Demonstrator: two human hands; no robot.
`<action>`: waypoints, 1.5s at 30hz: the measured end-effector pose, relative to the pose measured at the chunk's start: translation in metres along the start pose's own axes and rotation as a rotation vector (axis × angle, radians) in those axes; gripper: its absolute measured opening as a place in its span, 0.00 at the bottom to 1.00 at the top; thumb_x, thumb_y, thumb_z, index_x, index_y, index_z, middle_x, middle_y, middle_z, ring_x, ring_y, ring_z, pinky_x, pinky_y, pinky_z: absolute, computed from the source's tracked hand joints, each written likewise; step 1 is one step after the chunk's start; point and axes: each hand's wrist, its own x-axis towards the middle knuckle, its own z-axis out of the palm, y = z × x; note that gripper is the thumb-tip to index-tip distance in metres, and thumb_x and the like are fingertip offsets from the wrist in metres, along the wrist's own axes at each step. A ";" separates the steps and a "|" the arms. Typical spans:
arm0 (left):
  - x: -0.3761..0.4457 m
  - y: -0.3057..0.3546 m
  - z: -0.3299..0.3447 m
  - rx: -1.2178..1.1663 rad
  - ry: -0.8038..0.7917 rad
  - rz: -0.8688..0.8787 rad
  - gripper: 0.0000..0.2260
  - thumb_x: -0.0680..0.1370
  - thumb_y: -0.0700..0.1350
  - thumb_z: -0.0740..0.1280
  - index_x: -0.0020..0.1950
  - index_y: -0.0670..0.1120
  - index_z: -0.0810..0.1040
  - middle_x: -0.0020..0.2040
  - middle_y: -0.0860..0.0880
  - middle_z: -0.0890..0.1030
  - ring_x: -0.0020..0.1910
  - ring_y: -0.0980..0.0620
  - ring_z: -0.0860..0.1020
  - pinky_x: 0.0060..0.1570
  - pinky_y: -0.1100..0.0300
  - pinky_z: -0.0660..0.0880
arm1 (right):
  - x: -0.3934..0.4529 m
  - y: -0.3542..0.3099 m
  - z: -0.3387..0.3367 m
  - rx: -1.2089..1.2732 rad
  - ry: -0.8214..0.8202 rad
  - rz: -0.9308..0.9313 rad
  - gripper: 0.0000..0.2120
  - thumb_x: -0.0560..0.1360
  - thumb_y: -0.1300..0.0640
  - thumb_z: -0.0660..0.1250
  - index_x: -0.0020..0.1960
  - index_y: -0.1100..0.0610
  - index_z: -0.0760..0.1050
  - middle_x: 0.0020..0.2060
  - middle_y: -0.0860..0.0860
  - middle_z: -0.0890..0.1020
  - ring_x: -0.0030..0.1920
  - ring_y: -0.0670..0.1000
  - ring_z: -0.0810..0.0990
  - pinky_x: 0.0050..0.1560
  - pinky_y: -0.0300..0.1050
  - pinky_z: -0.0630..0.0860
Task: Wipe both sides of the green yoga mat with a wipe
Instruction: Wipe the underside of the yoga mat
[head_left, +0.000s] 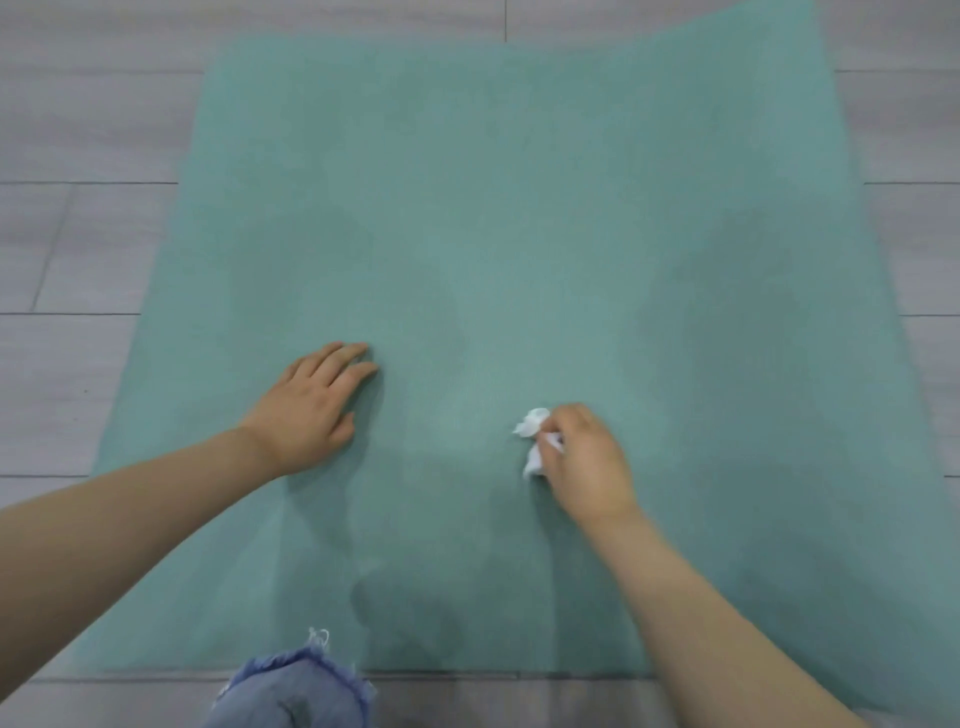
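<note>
The green yoga mat lies flat on the floor and fills most of the view, its near edge just in front of me. My left hand rests palm down on the mat's left part, fingers straight. My right hand grips a crumpled white wipe and holds it against the mat near the centre. Darker damp-looking patches show on the mat at the right and near the front edge.
Grey wood-look floor planks surround the mat on the left, right and far side. A knee in frayed blue denim sits at the mat's near edge, bottom left of centre.
</note>
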 end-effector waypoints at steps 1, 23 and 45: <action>0.006 0.003 -0.001 0.020 -0.002 0.045 0.30 0.71 0.53 0.54 0.71 0.44 0.71 0.73 0.42 0.70 0.71 0.39 0.68 0.69 0.46 0.66 | -0.002 0.022 -0.018 -0.027 0.073 0.110 0.03 0.71 0.66 0.66 0.43 0.60 0.78 0.45 0.59 0.80 0.47 0.59 0.77 0.47 0.45 0.68; 0.014 0.034 -0.008 -0.031 -0.190 0.155 0.34 0.72 0.52 0.49 0.80 0.47 0.58 0.81 0.48 0.52 0.79 0.45 0.53 0.77 0.50 0.55 | 0.035 -0.072 0.045 -0.108 -0.292 -0.160 0.06 0.74 0.60 0.63 0.49 0.58 0.77 0.49 0.58 0.77 0.51 0.59 0.77 0.49 0.48 0.71; 0.026 0.057 -0.019 0.125 -0.219 0.121 0.36 0.77 0.44 0.60 0.81 0.55 0.45 0.81 0.53 0.43 0.79 0.50 0.47 0.77 0.54 0.47 | -0.017 -0.067 0.025 -0.237 -0.368 -0.179 0.10 0.77 0.59 0.63 0.56 0.59 0.76 0.56 0.58 0.77 0.56 0.58 0.77 0.53 0.47 0.71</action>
